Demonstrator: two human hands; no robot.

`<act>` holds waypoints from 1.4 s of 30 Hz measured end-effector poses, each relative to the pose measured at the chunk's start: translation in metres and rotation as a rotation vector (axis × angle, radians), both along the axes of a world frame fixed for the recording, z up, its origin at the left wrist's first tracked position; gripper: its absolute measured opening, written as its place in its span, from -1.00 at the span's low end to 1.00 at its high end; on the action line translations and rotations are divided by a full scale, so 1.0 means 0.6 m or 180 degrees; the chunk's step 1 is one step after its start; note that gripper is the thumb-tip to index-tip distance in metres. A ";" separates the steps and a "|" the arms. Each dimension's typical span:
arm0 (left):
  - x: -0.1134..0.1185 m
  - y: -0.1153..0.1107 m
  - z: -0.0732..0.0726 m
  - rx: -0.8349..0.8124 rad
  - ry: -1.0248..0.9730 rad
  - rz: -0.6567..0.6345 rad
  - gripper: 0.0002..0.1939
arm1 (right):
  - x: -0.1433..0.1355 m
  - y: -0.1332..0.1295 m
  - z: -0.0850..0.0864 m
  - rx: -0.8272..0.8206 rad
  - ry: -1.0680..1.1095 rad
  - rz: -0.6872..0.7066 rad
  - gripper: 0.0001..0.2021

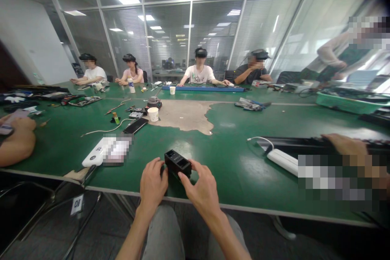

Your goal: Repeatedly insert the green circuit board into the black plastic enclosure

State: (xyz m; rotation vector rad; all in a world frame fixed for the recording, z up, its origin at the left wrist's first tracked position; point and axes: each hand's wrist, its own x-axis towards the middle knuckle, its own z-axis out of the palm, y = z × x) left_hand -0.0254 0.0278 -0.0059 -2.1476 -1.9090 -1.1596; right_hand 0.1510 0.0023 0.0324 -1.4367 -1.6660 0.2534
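Observation:
A small black rectangular block (177,161) with recessed openings along its top is at the table's front edge, tilted toward the right. My right hand (202,183) pinches its right end between thumb and fingers. At the block's left end, my left hand (154,180) is closed, with curled fingers and thumb against the side. The underside of the block is hidden, so I cannot tell whether it rests on the green table (231,162).
Left of my hands lie a white power bank (99,152) and a black phone (135,126). A paper cup (153,114) stands beyond. Pliers (251,104) lie farther right. A white power strip (283,161) sits near a co-worker's hand (350,144). Several people sit around the table.

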 end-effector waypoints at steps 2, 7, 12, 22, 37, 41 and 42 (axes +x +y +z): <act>0.000 0.000 0.000 0.0005 -0.0009 0.0009 -0.75 | 0.000 -0.005 -0.004 0.0054 -0.0051 0.0009 -0.61; -0.002 -0.001 -0.002 0.0013 0.0007 -0.0012 -0.73 | 0.002 -0.014 -0.025 0.0003 -0.0159 -0.0003 -0.52; -0.001 0.000 0.000 0.0005 0.0005 -0.0022 -0.71 | 0.002 -0.014 -0.044 0.0004 -0.0196 0.0069 -0.47; -0.001 -0.001 0.004 0.0000 0.0196 -0.0003 -0.78 | -0.006 -0.010 -0.041 -0.0130 -0.0206 0.0105 -0.62; -0.001 0.002 -0.003 0.0112 0.0117 0.0013 -0.78 | 0.036 0.027 0.078 0.0307 0.0580 0.0035 -0.59; -0.001 0.001 -0.002 0.0077 0.0218 0.0026 -0.78 | 0.057 0.035 0.086 0.0415 0.0617 -0.0041 -0.56; -0.001 0.001 -0.002 0.0083 0.0237 0.0025 -0.78 | 0.061 0.038 0.076 0.0397 0.0604 -0.0080 -0.55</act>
